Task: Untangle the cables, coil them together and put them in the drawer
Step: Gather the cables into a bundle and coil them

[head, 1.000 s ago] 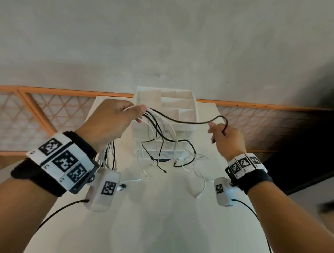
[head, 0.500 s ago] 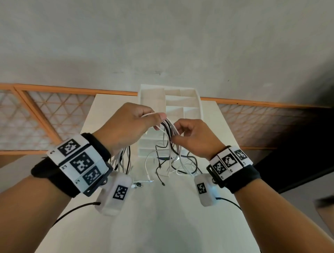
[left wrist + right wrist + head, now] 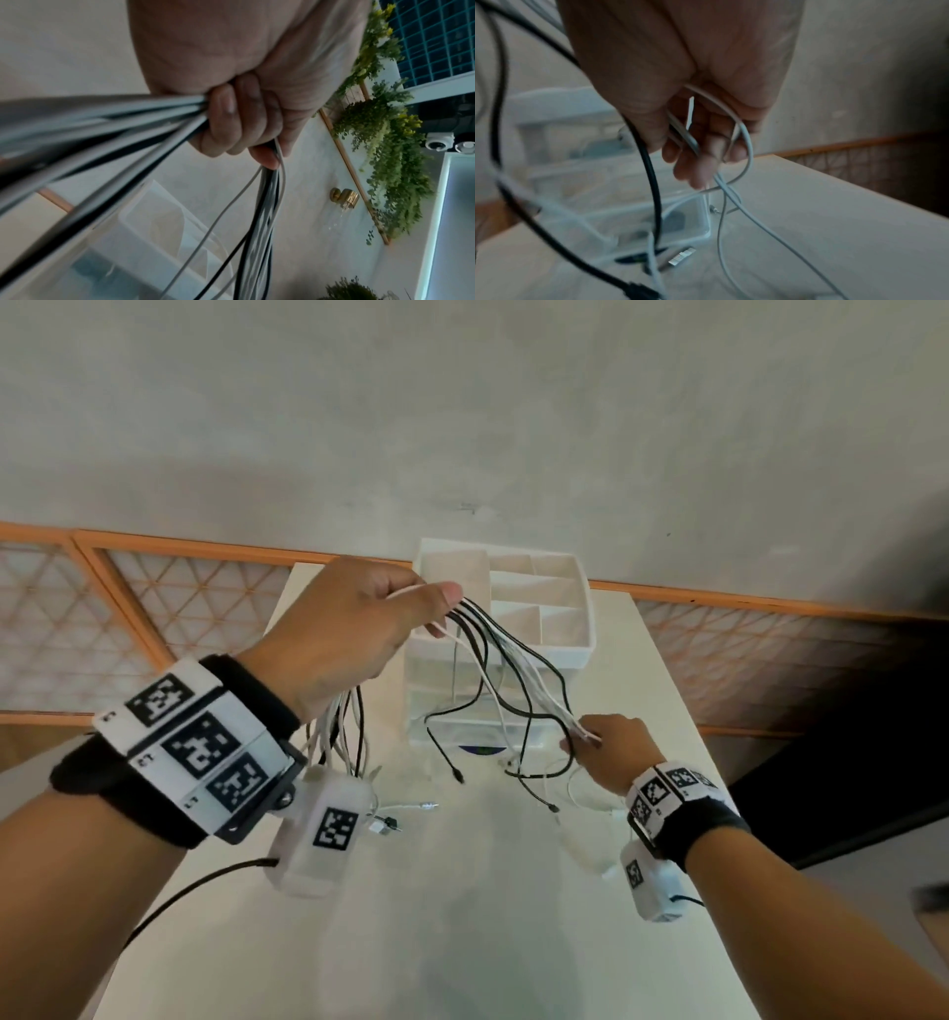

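Observation:
Several black and white cables [image 3: 506, 670] stretch from my raised left hand [image 3: 359, 629] down to my right hand [image 3: 608, 749]. The left hand grips the bundle in its fist [image 3: 239, 119], with loops hanging below the wrist [image 3: 341, 737]. Low beside the drawer unit, my right hand curls its fingers [image 3: 706, 146] round white cable strands [image 3: 731, 182], and a black cable [image 3: 652, 182] loops past it. Loose plug ends [image 3: 452, 770] dangle over the white table [image 3: 462, 916]. The white drawer unit [image 3: 565, 654] stands behind the cables, with its lowest drawer [image 3: 482, 737] see-through.
The drawer unit has an open tray with dividers [image 3: 534, 598] on top. A small plug [image 3: 382, 824] lies on the table near my left wrist. An orange-framed lattice rail [image 3: 179, 608] runs behind the table, and the table edge [image 3: 703, 737] drops off at the right.
My right hand has slid down and to the right along the cables, away from my left hand. The left hand has stayed raised, gripping the bundle.

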A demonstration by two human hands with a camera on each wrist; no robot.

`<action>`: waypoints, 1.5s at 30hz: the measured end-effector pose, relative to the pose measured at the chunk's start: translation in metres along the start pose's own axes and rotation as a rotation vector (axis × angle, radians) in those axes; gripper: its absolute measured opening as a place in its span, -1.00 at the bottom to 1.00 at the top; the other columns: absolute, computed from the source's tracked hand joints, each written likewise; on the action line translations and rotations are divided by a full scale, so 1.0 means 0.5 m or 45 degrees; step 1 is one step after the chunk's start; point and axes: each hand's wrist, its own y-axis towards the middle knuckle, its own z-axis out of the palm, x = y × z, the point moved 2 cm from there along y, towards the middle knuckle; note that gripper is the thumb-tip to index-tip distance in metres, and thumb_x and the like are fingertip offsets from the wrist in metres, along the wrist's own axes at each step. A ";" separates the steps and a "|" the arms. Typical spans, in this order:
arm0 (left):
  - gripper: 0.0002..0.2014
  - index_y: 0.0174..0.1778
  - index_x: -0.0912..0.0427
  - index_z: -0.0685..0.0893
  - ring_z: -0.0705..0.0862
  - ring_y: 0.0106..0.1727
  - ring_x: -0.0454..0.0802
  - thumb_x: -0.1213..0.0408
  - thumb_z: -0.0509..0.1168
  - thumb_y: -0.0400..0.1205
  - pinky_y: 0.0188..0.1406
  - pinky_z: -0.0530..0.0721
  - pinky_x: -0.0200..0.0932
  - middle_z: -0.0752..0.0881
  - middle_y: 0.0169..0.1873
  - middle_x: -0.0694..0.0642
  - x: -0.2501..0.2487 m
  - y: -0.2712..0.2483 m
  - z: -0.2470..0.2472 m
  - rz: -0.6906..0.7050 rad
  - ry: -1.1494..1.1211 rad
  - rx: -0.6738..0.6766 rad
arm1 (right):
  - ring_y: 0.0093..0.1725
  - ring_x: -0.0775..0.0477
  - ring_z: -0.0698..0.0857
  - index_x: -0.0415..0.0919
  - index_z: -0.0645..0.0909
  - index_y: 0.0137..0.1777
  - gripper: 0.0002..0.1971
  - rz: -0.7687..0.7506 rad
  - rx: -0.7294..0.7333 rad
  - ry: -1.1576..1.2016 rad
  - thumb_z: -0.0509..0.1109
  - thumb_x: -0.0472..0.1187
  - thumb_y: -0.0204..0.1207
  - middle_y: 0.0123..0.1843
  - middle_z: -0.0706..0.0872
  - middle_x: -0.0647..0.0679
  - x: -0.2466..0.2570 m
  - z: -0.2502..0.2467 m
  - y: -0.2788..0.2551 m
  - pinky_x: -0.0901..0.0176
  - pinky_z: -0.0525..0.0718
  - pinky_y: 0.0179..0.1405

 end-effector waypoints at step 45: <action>-0.23 -0.32 0.19 0.50 0.26 -0.52 -0.02 -0.56 -0.09 0.45 -0.37 0.48 -0.15 0.27 -0.60 -0.05 0.223 -0.020 0.113 -0.447 0.295 0.477 | -0.20 -0.29 0.84 -0.16 0.74 -0.18 -0.81 0.148 -0.560 0.353 0.27 -0.23 0.46 -0.26 0.83 -0.20 0.064 -0.296 0.055 -0.17 0.87 -0.12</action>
